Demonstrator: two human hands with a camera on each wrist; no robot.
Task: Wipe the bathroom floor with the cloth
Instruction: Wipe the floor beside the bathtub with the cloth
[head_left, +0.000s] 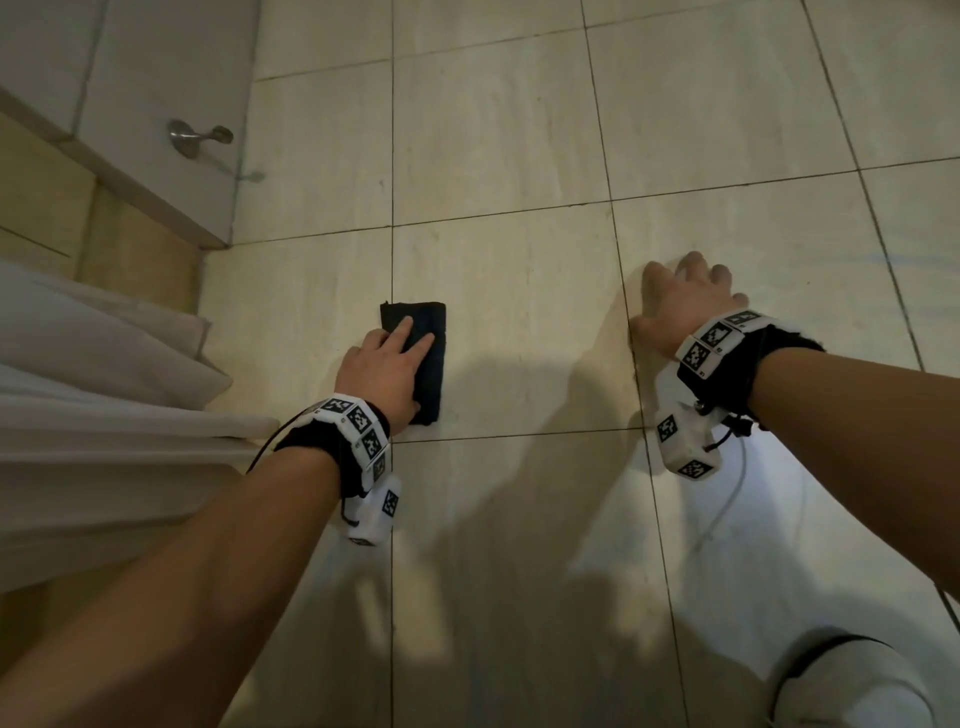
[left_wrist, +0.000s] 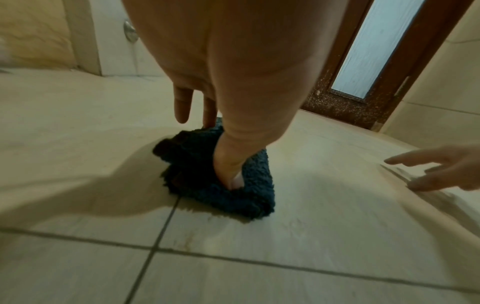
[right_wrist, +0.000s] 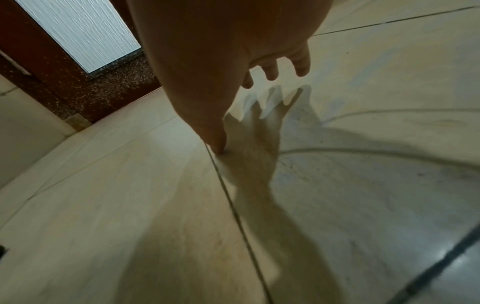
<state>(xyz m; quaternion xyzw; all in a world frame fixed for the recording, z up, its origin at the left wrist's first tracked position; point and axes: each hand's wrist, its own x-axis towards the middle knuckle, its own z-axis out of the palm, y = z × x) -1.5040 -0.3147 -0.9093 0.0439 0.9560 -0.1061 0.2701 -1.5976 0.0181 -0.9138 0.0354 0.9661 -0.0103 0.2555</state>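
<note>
A folded dark blue cloth lies on the beige tiled floor, beside a grout line. My left hand rests on top of it, fingers straight and laid flat along the cloth. In the left wrist view the thumb of my left hand is sunk into the fluffy cloth. My right hand is spread on the bare floor to the right, well apart from the cloth, and holds nothing. In the right wrist view the thumb of my right hand touches a grout line, and the fingers are splayed.
White fabric hangs at the left. A metal door stop juts from the white panel at the back left. A brown door with frosted glass stands beyond the cloth. My white-clad knee is at the bottom right.
</note>
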